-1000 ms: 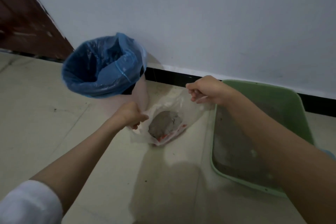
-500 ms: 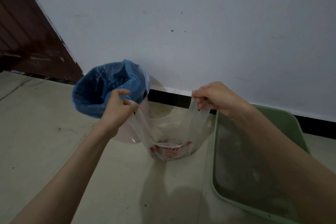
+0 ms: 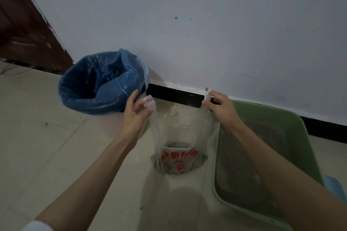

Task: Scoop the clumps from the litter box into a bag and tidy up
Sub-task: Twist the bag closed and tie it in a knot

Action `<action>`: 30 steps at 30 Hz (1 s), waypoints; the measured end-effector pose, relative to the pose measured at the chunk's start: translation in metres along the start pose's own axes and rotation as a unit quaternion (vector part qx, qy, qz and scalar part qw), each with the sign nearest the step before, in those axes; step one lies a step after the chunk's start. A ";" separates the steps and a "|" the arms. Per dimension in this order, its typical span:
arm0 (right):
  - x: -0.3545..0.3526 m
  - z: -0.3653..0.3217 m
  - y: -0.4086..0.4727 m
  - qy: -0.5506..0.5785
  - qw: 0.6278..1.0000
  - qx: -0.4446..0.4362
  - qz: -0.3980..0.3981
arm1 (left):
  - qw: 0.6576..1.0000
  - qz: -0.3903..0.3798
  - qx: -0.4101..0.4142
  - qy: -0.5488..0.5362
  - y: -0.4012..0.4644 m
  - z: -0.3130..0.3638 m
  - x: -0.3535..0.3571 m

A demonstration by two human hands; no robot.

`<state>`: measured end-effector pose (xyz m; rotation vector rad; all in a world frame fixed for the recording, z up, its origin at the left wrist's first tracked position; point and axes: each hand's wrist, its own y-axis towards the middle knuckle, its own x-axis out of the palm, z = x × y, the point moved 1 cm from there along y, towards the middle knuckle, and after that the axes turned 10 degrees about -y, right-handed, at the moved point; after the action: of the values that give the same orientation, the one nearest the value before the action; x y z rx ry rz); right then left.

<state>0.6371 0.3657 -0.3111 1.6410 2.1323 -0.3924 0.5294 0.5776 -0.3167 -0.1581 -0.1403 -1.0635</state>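
Head view — bag [image 3: 178, 157] hanging below left hand [image 3: 135, 116], right hand [image 3: 218, 108]

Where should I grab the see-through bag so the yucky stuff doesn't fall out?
Grab the clear bag by its two top handle loops, coming from above, one at each side. The weight sits low in the bottom, so lifting by the loops probably keeps the mouth up. The left hand and right hand each have one.
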 end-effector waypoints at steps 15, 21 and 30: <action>0.032 0.032 -0.039 -0.003 0.996 0.085 0.022 | 0.974 -0.076 -0.061 0.204 -0.053 -0.095 -0.015; 0.061 0.058 -0.044 -0.009 0.990 0.126 -0.060 | 0.966 -0.164 -0.006 0.201 -0.049 -0.106 -0.002; 0.091 0.042 -0.021 -0.068 0.988 0.111 -0.076 | 0.937 -0.237 0.041 0.253 -0.011 -0.113 0.022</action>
<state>0.6038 0.4175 -0.3929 1.5186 2.1805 -0.7928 0.5346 0.5316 -0.4221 0.2408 0.2567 -1.5430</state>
